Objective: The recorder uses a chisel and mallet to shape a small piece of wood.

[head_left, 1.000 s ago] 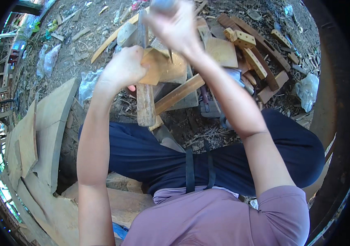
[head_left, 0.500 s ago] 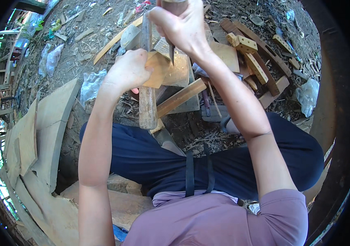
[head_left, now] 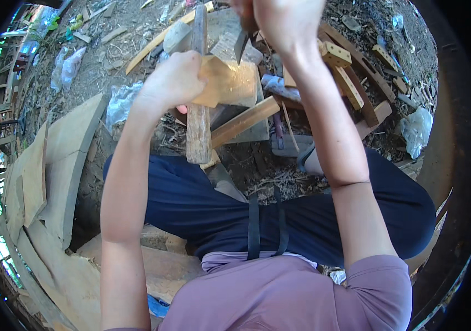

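Observation:
My left hand [head_left: 172, 80] is closed on a thin, angular piece of pale yellow wood [head_left: 210, 83], held over a flat wooden block [head_left: 244, 83] and beside a long weathered wooden bar [head_left: 198, 135]. My right hand [head_left: 285, 22], at the upper edge, grips a tool with a brown handle and a dark blade [head_left: 241, 44]; the blade points down above the block. Part of that hand and the tool's top are cut off.
Wood offcuts [head_left: 348, 88], a slanted plank [head_left: 244, 118] and clear plastic bags [head_left: 415, 132] lie on littered dirt around my crossed legs. Broad boards [head_left: 53, 171] lean at the left. A dark post [head_left: 456, 193] stands along the right edge.
My right hand and the blade have risen and shifted to the right since half a second ago. My left hand has moved slightly up, still on the wood piece.

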